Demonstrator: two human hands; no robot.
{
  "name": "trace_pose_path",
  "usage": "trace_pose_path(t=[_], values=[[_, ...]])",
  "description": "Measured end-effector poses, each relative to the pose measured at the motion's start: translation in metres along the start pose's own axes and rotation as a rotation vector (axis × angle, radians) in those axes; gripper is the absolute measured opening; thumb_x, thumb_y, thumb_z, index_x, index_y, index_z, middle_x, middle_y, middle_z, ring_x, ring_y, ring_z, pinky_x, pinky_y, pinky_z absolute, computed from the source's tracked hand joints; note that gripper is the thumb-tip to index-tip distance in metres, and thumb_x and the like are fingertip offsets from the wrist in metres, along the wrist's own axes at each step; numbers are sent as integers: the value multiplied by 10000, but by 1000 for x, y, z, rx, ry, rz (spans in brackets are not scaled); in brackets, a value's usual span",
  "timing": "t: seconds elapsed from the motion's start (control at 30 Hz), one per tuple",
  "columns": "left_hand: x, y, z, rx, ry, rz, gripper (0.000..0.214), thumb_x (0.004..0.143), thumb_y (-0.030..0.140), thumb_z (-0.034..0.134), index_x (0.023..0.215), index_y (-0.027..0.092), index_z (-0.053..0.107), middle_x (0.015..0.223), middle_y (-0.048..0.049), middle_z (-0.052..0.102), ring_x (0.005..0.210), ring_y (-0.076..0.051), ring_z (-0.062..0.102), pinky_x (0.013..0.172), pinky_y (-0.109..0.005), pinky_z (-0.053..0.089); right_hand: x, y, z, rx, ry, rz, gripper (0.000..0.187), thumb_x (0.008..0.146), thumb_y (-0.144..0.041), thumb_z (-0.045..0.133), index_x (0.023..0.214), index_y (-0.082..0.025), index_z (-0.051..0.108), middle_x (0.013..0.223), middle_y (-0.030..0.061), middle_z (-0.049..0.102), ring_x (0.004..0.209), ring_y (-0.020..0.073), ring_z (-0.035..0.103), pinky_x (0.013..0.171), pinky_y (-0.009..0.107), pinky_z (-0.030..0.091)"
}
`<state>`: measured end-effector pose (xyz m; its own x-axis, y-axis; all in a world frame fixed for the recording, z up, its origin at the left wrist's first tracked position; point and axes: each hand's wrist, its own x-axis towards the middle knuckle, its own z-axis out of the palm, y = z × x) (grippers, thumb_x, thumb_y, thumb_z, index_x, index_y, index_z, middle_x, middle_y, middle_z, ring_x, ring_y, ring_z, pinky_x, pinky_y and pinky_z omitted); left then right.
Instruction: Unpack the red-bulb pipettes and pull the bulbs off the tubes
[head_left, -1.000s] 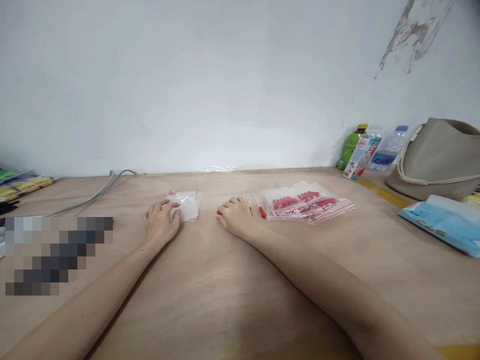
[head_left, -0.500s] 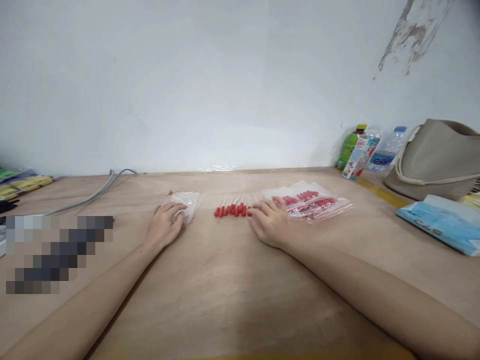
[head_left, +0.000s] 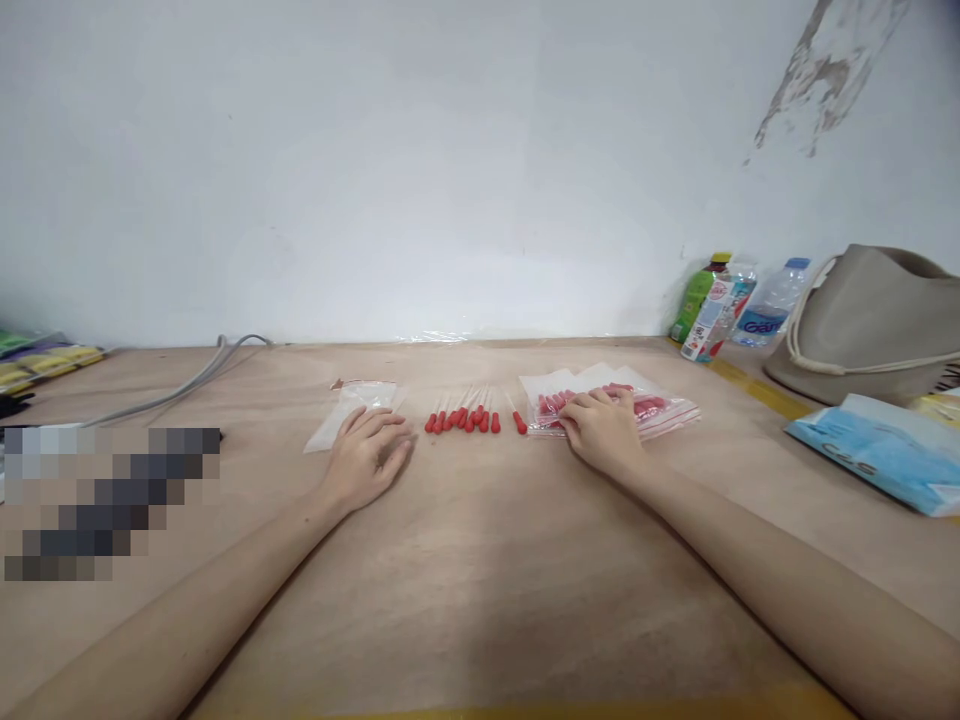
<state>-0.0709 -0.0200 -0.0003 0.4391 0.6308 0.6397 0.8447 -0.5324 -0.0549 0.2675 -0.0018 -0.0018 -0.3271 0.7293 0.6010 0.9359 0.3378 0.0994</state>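
Observation:
In the head view, my left hand (head_left: 366, 460) lies with fingers spread over the near right part of a clear zip bag (head_left: 334, 418), which looks flat. Between my hands is a row of several droppers (head_left: 471, 420) with red rubber bulbs toward me and thin clear stems pointing away. One more dropper (head_left: 520, 424) lies a little apart on the right. My right hand (head_left: 606, 432) rests, fingers extended, on a pile of zip bags (head_left: 670, 414) with red-bulbed droppers inside. Its fingertips hide part of the top bag.
Drink bottles (head_left: 716, 310) stand by the wall at the back right, beside a grey bag (head_left: 870, 320). A blue tissue pack (head_left: 874, 450) lies at the right. A grey cable (head_left: 172, 385) and a blurred patch are on the left of the table (head_left: 435, 600).
My right hand has moved right, from the end of the dropper row onto the filled bags, leaving a separate dropper uncovered. My left hand has shifted right and toward me, its fingers spreading.

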Motion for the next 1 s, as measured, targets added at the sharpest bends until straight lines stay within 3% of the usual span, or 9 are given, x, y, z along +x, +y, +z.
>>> trace_pose_path(t=[0.1,0.2,0.3,0.37,0.53,0.67,0.77,0.87,1.0], values=[[0,0,1,-38,-9,18,195,817,275,481,915,193,628,997,-49,630,1020,-206,527,984,-422,315,4,1,1,-24,76,21,187,835,-193,426,777,-154,599,802,81,652,822,208,533,840,398,254],[1,-2,1,-70,-8,25,194,816,264,482,912,180,628,975,-57,628,994,-203,532,967,-418,343,10,4,-5,79,279,209,189,863,-239,389,816,-153,550,754,71,640,720,184,548,784,355,323],[1,-2,1,-90,4,39,192,814,266,490,914,171,624,967,-62,629,978,-207,535,954,-420,361,17,0,-23,345,466,420,193,870,-315,372,875,-163,491,707,56,621,615,169,551,632,306,384],[1,0,1,-113,18,42,198,814,271,497,933,166,615,968,-64,630,980,-208,532,949,-414,371,19,-11,-34,621,475,477,202,861,-364,383,897,-177,451,706,41,609,574,152,551,545,270,393],[2,8,-3,-225,15,-13,251,871,263,412,1030,164,579,1031,-68,609,1025,-199,511,951,-397,379,7,-59,-31,1305,115,594,267,760,-455,509,777,-200,430,620,-25,537,512,111,513,473,233,414],[2,24,-8,-385,38,-57,317,911,237,298,1085,162,552,1092,-72,588,1080,-192,486,957,-393,380,-6,-90,-15,1628,-175,777,250,739,-404,549,744,-208,395,560,-58,510,464,102,509,467,248,445],[3,42,-11,-456,-9,-32,305,901,250,345,1124,173,538,1149,-73,563,1120,-194,470,982,-388,371,-7,-96,-13,1715,-342,812,172,773,-322,534,744,-204,413,581,-39,545,511,112,556,539,275,489],[3,61,-13,-481,-142,59,352,863,284,450,1199,191,495,1249,-78,501,1177,-211,434,1006,-392,362,-3,-89,-16,1686,-551,724,142,809,-302,498,745,-189,439,565,-25,555,503,110,566,540,267,490],[3,73,-11,-502,-281,141,433,836,330,501,1251,218,456,1293,-80,468,1171,-222,452,981,-393,397,0,-71,-9,1502,-526,546,188,747,-282,584,843,-178,460,562,-52,524,461,87,530,474,228,453]])
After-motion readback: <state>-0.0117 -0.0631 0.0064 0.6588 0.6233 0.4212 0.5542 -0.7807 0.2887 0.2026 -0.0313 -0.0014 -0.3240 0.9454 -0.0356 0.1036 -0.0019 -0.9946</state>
